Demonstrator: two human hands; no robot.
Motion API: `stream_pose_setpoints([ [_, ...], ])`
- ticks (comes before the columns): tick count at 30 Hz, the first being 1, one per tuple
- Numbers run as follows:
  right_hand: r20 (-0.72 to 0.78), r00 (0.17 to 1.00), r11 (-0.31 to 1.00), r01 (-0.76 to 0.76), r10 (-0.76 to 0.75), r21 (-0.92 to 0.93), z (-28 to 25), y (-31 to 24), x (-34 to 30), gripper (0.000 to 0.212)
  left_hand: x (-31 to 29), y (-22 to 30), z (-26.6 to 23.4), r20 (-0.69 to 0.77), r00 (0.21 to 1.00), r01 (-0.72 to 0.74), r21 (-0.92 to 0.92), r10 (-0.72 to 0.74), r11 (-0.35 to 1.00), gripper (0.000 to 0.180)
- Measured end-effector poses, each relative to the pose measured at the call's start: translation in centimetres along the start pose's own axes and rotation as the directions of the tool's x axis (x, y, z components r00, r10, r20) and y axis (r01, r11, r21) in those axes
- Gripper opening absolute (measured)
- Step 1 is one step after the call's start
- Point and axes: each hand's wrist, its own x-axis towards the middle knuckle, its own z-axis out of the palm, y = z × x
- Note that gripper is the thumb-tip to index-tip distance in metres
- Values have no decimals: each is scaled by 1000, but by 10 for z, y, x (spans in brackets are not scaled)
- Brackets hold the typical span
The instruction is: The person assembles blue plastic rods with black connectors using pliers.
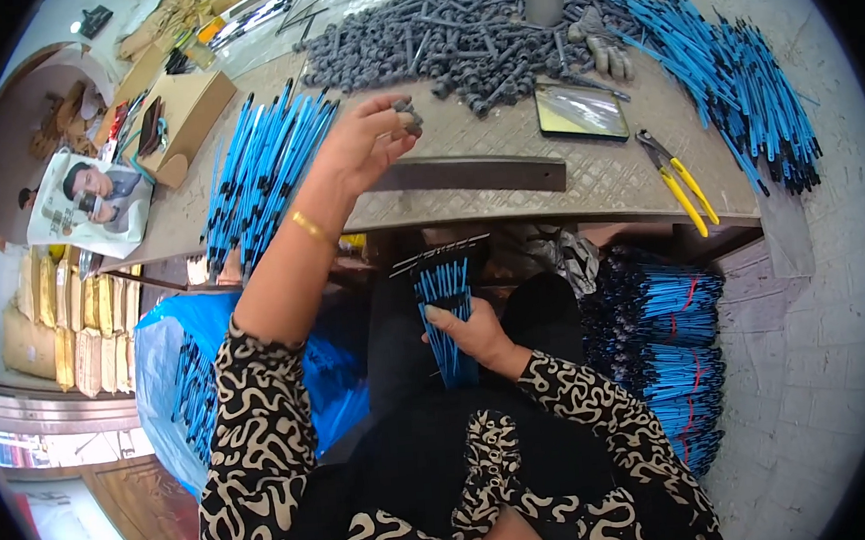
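Note:
My right hand (485,341) is closed round a small bundle of thin blue rods with black ends (446,285), held over my lap below the table edge. The rods stand roughly upright, fanned at the top. My left hand (359,147) is raised over the near part of the table, its fingers curled. Something dark grey (408,118) is at its fingertips; whether it is a wrap or a small part I cannot make out. Left of that forearm lies a pile of blue rods with black ends (263,171). Beyond the hand spreads a heap of grey plastic pieces (407,46).
A dark flat bar (476,175) lies along the table's front edge. Yellow-handled pliers (682,182), a shallow dark-rimmed tray (582,112), a grey glove (602,45) and more blue rods (751,87) are to the right. Tied rod bundles (681,308) are stacked below. A blue bag (181,328) stands left.

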Motion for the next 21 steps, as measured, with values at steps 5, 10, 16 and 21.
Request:
stream_pose_setpoints([
  [5,7,999,999,-38,38,12,2,-2,4,27,-88,-6,-10,-78,989,118,-95,-125,988,26],
  [10,-3,999,999,-47,47,-25,6,-4,12,29,-122,-28,-28,-107,954,285,17,-282,958,28],
  [16,5,998,998,-61,61,-27,13,-4,10,30,-128,-41,-32,-118,944,318,93,-307,943,29],
  [21,-14,998,997,-56,56,-49,19,-5,8,31,-134,-36,-23,-177,951,285,187,-253,940,30],
])
